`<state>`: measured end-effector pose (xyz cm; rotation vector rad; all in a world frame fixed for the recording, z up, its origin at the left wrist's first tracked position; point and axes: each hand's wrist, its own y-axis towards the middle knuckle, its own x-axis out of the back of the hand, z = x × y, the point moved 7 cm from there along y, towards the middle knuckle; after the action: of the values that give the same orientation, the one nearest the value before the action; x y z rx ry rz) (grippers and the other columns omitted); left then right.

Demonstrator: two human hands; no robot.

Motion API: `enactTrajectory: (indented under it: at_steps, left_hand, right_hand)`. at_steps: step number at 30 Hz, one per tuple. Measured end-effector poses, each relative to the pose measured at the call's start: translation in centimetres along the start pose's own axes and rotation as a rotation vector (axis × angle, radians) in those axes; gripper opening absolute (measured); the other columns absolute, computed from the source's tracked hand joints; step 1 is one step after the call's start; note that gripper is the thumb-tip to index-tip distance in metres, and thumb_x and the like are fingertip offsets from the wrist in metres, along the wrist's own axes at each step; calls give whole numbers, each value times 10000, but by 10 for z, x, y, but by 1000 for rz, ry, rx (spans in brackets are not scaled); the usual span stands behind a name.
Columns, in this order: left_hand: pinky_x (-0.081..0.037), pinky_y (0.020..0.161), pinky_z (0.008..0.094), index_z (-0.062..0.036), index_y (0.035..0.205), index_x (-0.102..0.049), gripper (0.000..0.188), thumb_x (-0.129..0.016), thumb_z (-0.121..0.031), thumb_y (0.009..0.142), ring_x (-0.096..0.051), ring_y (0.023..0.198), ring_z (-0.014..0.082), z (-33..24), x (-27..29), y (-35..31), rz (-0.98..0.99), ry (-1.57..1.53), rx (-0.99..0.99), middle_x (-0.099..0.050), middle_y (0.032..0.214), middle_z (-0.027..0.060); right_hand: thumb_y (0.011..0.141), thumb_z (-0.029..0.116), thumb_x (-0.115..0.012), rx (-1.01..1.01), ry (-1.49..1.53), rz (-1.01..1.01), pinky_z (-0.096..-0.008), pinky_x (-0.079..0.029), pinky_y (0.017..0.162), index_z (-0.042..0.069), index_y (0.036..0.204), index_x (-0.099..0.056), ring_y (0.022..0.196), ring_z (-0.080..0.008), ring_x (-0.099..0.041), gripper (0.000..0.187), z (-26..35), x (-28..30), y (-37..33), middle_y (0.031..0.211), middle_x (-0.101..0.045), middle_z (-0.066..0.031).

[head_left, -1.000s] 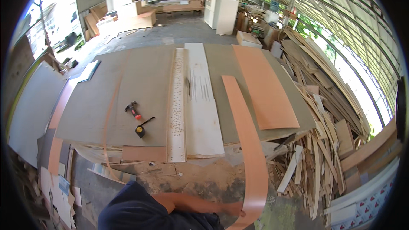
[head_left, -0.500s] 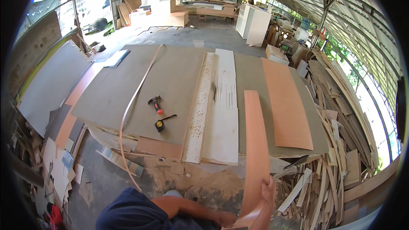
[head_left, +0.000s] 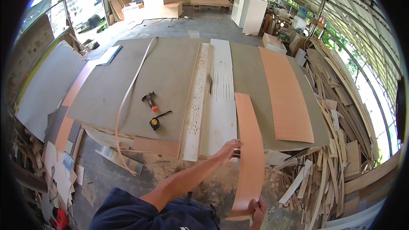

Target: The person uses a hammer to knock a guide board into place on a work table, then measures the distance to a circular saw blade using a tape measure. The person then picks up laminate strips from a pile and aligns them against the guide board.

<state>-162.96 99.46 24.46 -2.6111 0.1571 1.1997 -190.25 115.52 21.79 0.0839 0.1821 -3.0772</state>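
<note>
Vs. 0.5 s ago: we see our L hand up from the near end of the strip to its left edge, abt midway; our R hand is lower, at the near end. The strip's far part now sits farther L on the bench, right by the white board. Hammer & tape unmoved.

Hands: R pinches the strip's right edge, thumb on top. L has fingers half-curled at the edge; we can't tell if they grip.

Mat'ls: strip is long, thin, bendy, orange-tan, faint sheen, near part off the bench. Wider sheet to R, same colour, flat. White board has dark streaks; speckled board beside it, narrow, dotted brown. Bench top matte grey-brown. Narrow band curves over near edge. Scrap wood R: rough, jumbled lengths.
</note>
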Motion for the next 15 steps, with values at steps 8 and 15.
enactTrajectory:
  at_steps: [8,15]
  left_hand:
    - [-500,592,303,18,998,-506,222,-635,-64,837,-626,775,142,-16,0,-35,-97,692,-105,-630,881,116]
    - [-520,726,367,5,1056,-488,265,-628,-79,846,-639,911,247,10,54,-66,32,875,20,-639,956,156]
  right_hand:
    - [859,195,-635,-26,221,109,-286,-471,744,-77,1164,-586,833,-146,-612,412,-5,-28,22,933,-663,-69]
    - [890,192,-616,128,-141,-56,-256,-451,742,-73,1303,-452,826,-127,-557,517,64,-136,168,914,-622,-56]
